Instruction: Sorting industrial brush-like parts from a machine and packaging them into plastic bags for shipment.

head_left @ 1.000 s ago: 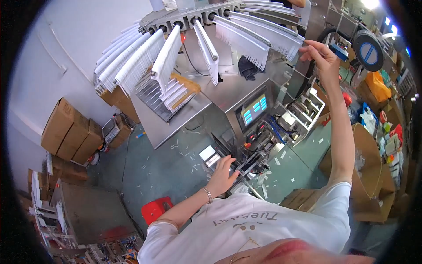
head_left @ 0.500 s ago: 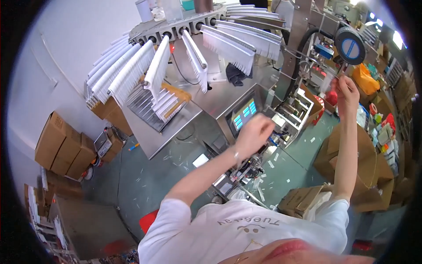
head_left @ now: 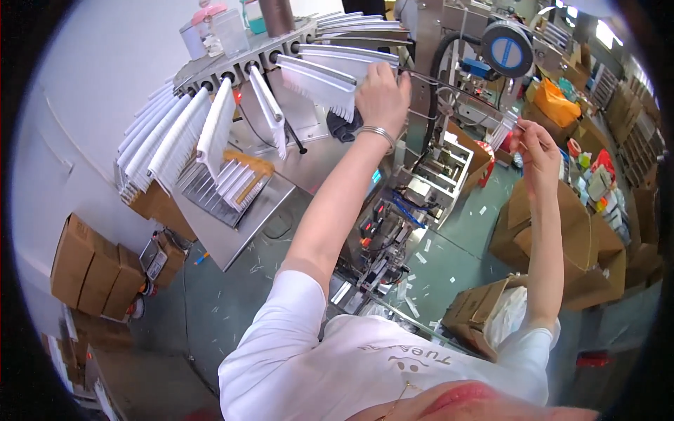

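Note:
A long thin metal rod (head_left: pixel 456 88) spans the gap between my two hands. My left hand (head_left: pixel 382 100) is raised at the round rack and closed about the rod's left end, beside a rail hung with white strips (head_left: pixel 319 83); its fingertips are partly hidden. My right hand (head_left: pixel 538 149) pinches the rod's other end, out to the right. Close to those fingers, a small bunch of white strips (head_left: pixel 501 132) hangs from the rod. The rack's hub (head_left: pixel 263 52) carries several more such rails, fanned outward.
A steel machine (head_left: pixel 421 189) stands below the rod, with a round blue-and-black reel (head_left: pixel 507 50) behind. Loose rails lie on the metal table (head_left: pixel 263 217) at left. Cardboard boxes (head_left: pixel 88 266) stand left, and open cartons (head_left: pixel 554 238) right. White scraps litter the floor.
My left hand has moved up and away from the machine's screen to the rack. My right hand has come down and left from beside the reel. The rod now stretches between them.

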A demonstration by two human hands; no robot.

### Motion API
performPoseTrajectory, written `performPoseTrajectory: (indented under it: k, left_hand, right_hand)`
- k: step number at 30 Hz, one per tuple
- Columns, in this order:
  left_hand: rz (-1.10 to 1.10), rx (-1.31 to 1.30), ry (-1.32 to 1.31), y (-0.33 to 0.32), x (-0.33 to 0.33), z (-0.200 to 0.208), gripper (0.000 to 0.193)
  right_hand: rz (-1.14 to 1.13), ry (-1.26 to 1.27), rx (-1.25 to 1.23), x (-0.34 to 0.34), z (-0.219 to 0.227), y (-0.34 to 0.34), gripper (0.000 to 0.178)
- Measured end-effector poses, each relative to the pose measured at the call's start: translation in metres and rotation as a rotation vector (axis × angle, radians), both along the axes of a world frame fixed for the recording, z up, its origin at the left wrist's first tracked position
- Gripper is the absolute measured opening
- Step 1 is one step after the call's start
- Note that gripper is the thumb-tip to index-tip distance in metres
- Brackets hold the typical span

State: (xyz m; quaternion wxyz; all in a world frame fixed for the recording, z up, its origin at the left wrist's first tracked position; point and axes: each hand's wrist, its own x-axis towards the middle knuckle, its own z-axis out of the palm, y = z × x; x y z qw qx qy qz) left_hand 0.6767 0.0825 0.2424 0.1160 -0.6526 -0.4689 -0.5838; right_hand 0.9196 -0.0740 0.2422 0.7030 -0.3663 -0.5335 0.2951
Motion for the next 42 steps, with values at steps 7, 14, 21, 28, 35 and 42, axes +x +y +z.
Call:
performPoseTrajectory:
  k: [7,14,21,28,35,42]
  left_hand:
    - [0.019,-0.01,0.022,0.005,0.002,-0.003,0.019]
    - [-0.019,-0.032,-0.007,0.0,-0.002,0.002,0.023]
    - [0.003,-0.006,0.033,0.002,-0.006,0.002,0.021]
    - [-0.139,0.098,0.053,-0.003,-0.004,-0.002,0.015]
    - [-0.863,-0.125,0.145,-0.089,0.008,-0.031,0.036]
    - [-0.978,-0.399,0.224,-0.136,-0.033,-0.095,0.031]
  right_hand:
    - [-0.049,-0.065,-0.023,-0.013,0.009,-0.015,0.028]
    - [-0.011,-0.045,-0.006,-0.018,0.009,-0.022,0.03]
    - [-0.008,-0.047,0.009,-0.021,0.009,-0.026,0.03]
    - [-0.023,-0.003,0.016,-0.027,0.006,-0.033,0.029]
    - [-0.027,0.089,-0.045,-0.021,-0.017,-0.046,0.03]
    - [0.117,0.425,-0.042,-0.002,-0.076,-0.102,0.024]
